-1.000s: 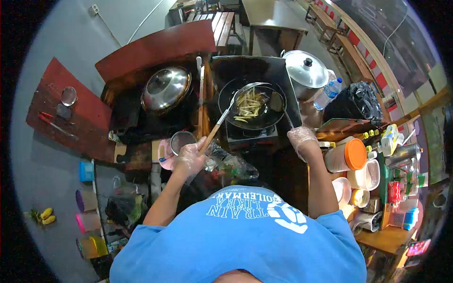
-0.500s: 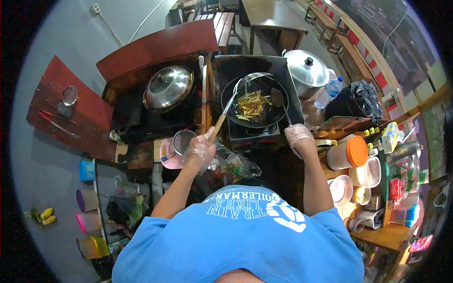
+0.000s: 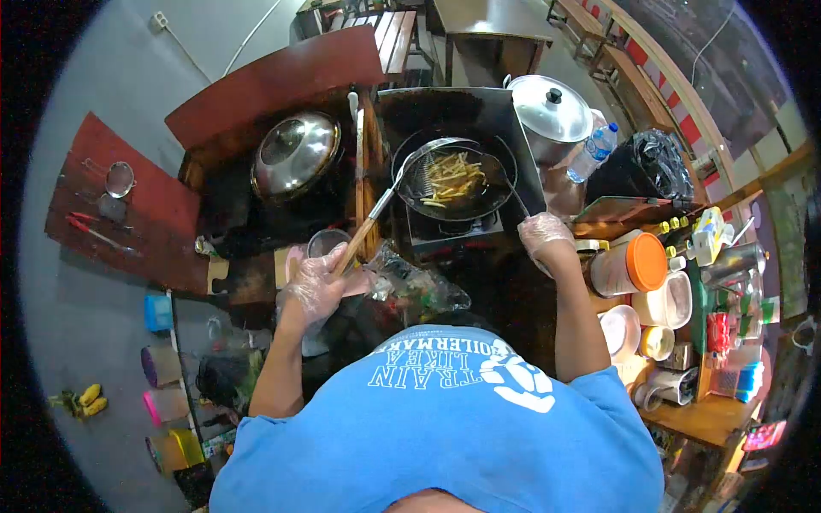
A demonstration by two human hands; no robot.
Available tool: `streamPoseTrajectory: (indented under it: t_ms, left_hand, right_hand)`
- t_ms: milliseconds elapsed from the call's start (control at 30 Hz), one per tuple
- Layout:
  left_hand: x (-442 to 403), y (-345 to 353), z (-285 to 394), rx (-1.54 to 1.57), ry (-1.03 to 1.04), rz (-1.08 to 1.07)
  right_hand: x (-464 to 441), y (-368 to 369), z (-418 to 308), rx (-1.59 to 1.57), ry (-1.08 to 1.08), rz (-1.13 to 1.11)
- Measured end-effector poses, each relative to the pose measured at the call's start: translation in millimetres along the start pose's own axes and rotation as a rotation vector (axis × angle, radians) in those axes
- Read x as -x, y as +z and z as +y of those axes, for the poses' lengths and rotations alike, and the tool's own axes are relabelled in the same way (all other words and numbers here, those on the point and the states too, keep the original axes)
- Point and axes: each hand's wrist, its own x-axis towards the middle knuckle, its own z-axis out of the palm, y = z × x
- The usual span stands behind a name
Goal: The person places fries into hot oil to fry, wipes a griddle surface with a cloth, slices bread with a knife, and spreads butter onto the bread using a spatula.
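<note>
Wok [image 3: 479,208] sits on the burner straight ahead of you, pot [image 3: 547,128] beyond it to the right, domed lid [image 3: 295,158] off left. Skimmer [image 3: 385,202]: your left hand [image 3: 316,282], gloved, is closed around the wooden handle, shaft slanting away and right into the wok. Spatula [image 3: 518,200]: your right hand [image 3: 546,238], also gloved, wraps its handle end, shaft slanting away and left. Bottle [image 3: 593,156] stands near the pot. Strips [image 3: 451,178] heap in the wok, ahead of both hands, between skimmer ring and spatula; mixed angles, no single long axis. Right hand looks nearer. Wok's front rim lies between hands and strips; bag [image 3: 419,286] lies this side, low. Can't tell how many strips rest on the mesh.
</note>
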Motion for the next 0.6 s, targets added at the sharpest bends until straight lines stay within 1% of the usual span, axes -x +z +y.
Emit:
streamPoseTrajectory:
  t_ms: [33, 67, 133, 167, 200, 233, 267, 300, 333, 367, 400, 467, 533, 600]
  left_hand:
    - [-0.7, -2.1, 7.0, -0.048, -0.035, -0.055]
    - [-1.2, -4.1, 15.1, -0.096, -0.069, -0.108]
    - [-5.2, -0.3, 23.3, -0.125, -0.035, -0.099]
    - [-11.7, 8.3, 15.2, -0.192, 0.009, -0.086]
    - [-18.4, 19.2, 4.7, -0.257, 0.055, -0.073]
    - [-23.0, 28.3, -1.9, -0.391, -0.013, -0.022]
    - [-23.9, 28.4, -8.1, -0.393, -0.010, -0.023]
    - [-21.4, 21.5, 0.5, -0.424, 0.010, -0.056]
    - [-18.1, 15.9, 6.9, -0.438, 0.020, -0.076]
    - [-14.8, 10.3, 13.3, -0.452, 0.029, -0.095]
    - [-10.6, 5.0, 17.3, -0.338, 0.021, -0.114]
    - [-7.6, 4.6, 18.4, -0.225, 0.010, -0.133]
    - [-7.6, 9.9, 16.4, -0.228, 0.172, -0.004]
    - [-16.5, 21.3, -0.4, -0.290, 0.187, 0.032]
  right_hand:
    - [0.7, 7.1, 5.8, -0.097, -0.039, 0.091]
    - [-3.3, 11.7, 10.5, -0.097, -0.042, 0.089]
    - [-5.6, -4.2, 3.6, 0.089, -0.085, -0.002]
    - [-0.7, -12.3, -1.5, 0.088, -0.086, 0.000]
    - [7.6, -24.7, -10.1, -0.042, 0.012, 0.025]
    - [12.0, -30.9, -13.6, -0.172, 0.111, 0.051]
    - [9.9, -29.8, -10.0, -0.174, 0.114, 0.053]
    - [6.1, -26.8, -4.6, -0.061, 0.036, 0.040]
    - [3.8, -25.1, 0.0, 0.053, -0.043, 0.024]
    - [3.2, -23.5, 4.2, 0.054, -0.040, 0.021]
    - [2.8, -22.3, 7.1, 0.074, -0.077, 0.036]
    - [-1.1, -15.9, 11.7, 0.092, -0.115, 0.050]
    - [-4.5, -11.6, 11.0, -0.174, 0.132, 0.074]
    - [3.4, -20.2, 8.0, -0.194, 0.105, 0.066]
